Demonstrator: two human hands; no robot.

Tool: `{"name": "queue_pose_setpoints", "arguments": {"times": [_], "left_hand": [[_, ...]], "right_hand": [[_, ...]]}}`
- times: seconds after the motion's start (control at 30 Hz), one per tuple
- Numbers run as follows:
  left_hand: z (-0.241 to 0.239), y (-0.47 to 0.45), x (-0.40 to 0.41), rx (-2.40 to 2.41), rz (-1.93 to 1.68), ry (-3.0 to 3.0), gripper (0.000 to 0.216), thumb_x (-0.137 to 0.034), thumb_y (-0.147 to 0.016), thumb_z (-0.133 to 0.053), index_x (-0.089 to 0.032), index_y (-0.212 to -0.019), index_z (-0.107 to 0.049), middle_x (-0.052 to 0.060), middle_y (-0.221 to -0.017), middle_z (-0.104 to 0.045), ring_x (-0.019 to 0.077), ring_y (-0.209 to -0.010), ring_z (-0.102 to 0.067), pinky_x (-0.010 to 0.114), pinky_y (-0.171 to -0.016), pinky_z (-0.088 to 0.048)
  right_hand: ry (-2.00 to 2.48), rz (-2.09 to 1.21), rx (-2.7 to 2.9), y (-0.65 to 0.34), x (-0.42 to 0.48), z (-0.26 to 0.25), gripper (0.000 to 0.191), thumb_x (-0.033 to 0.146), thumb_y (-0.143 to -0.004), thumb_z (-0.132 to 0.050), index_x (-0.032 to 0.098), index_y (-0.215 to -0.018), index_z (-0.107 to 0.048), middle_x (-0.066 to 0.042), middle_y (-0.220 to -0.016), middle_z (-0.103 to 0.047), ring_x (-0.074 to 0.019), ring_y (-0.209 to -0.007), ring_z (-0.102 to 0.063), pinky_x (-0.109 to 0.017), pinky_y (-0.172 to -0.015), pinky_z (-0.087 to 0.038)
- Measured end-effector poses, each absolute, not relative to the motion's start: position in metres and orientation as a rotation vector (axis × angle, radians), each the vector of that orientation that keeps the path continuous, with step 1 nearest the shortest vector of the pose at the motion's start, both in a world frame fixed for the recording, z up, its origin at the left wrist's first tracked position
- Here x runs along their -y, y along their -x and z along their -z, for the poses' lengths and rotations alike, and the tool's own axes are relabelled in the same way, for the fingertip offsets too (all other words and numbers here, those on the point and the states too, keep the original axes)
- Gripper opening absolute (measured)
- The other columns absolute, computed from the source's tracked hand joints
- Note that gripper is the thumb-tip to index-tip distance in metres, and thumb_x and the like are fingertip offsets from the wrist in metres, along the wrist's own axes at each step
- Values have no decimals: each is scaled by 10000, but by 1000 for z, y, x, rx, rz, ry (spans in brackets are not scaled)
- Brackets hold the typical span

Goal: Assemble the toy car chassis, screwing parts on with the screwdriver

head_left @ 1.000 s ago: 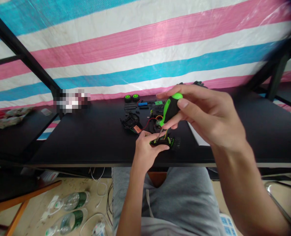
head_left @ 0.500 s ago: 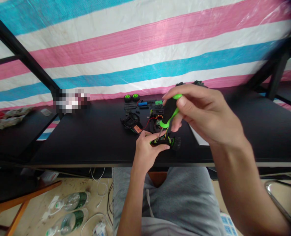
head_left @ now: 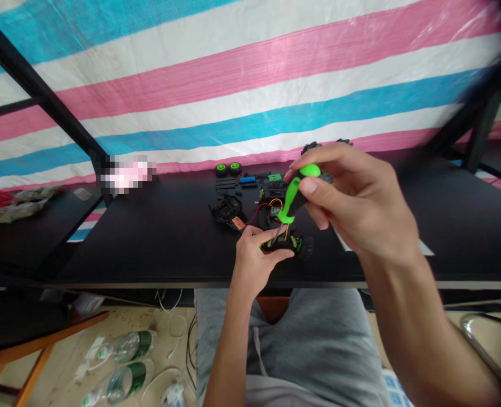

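Pinched in the fingers of my right hand (head_left: 352,198) is a green-and-black screwdriver (head_left: 291,201), its shaft slanting down to the left. The tip reaches into a toy car chassis (head_left: 282,243) near the table's front edge; the exact contact spot is hidden. My left hand (head_left: 254,251) grips that chassis from the left, thumb in front and forefinger behind. A black wheel (head_left: 306,247) sticks out at the chassis's right end. Red and yellow wires and a small motor-like part (head_left: 275,212) lie just behind it.
Left of the chassis lies a black plastic frame (head_left: 227,210). Behind are two green-rimmed wheels (head_left: 228,169), a blue cylindrical part (head_left: 247,180) and a green board (head_left: 274,177). White paper (head_left: 426,249) lies partly under my right forearm. Plastic bottles (head_left: 134,346) lie on the floor.
The screwdriver handle has turned in my right hand, and its green strip now faces left. My right fingers have shifted slightly, while my left hand keeps its hold on the chassis.
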State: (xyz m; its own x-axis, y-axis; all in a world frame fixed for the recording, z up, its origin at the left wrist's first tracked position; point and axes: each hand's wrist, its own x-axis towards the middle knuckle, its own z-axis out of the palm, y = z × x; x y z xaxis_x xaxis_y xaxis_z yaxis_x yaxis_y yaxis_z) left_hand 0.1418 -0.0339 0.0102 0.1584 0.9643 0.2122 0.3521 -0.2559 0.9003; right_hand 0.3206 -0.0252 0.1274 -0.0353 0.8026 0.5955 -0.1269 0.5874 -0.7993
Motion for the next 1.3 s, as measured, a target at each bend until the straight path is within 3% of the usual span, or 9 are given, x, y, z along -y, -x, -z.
{"name": "queue_pose_setpoints", "arguments": {"times": [0.17,0.37,0.47,0.63,0.87,1.0,1.3], "left_hand": [[-12,-141,35,-1255,-1097,-1744,583,-167,-770,-1049,-353,-1295,-878,18,-988,-665,182,-901,-634,348,-969,-577],[-12,-142,35,-1245,-1129,-1754,568,-157,-752,-1054,-341,-1264,-891,13,-963,-669,178,-864,-625,336,-912,-590],[-10,-142,34,-1226,-1135,-1751,586,-163,-756,-1049,-338,-1290,-881,15,-967,-669,185,-874,-626,343,-911,-599],[-10,-142,35,-1236,-1103,-1737,620,-185,-780,-1040,-326,-1354,-856,20,-992,-640,185,-892,-631,345,-921,-596],[-17,-141,36,-1273,-1070,-1819,605,-179,-791,-1035,-313,-1353,-855,17,-980,-656,191,-890,-637,352,-941,-599],[-19,-141,36,-1279,-1049,-1849,608,-178,-804,-1027,-303,-1370,-845,22,-991,-649,188,-880,-635,314,-877,-599],[-18,-142,37,-1294,-1028,-1821,645,-184,-822,-1019,-317,-1420,-819,18,-1007,-625,182,-880,-637,319,-872,-611]], "right_hand": [[710,-765,1498,-322,30,-127,194,429,-1042,-790,332,-1186,-877,-39,-1197,-845,-96,-504,-594,-286,-398,-514],[671,-960,1516,-332,35,-127,253,426,-1106,-683,375,-1281,-860,-27,-1362,-838,-209,-674,-830,-362,-547,-686],[659,-902,1488,-331,32,-125,230,399,-1086,-719,369,-1260,-866,-30,-1322,-849,-193,-598,-789,-366,-496,-663],[657,-790,1463,-325,27,-125,137,367,-1027,-811,344,-1141,-883,-21,-1123,-863,-103,-436,-587,-298,-367,-500],[659,-857,1475,-322,32,-125,203,404,-1078,-743,326,-1239,-840,-28,-1203,-821,-112,-550,-722,-285,-503,-637],[669,-848,1479,-325,33,-124,246,429,-1080,-734,323,-1279,-831,-45,-1237,-828,-137,-580,-750,-317,-544,-675],[667,-791,1448,-322,27,-125,216,382,-1012,-835,307,-1212,-865,-41,-1136,-828,-85,-498,-637,-266,-447,-587]]}}
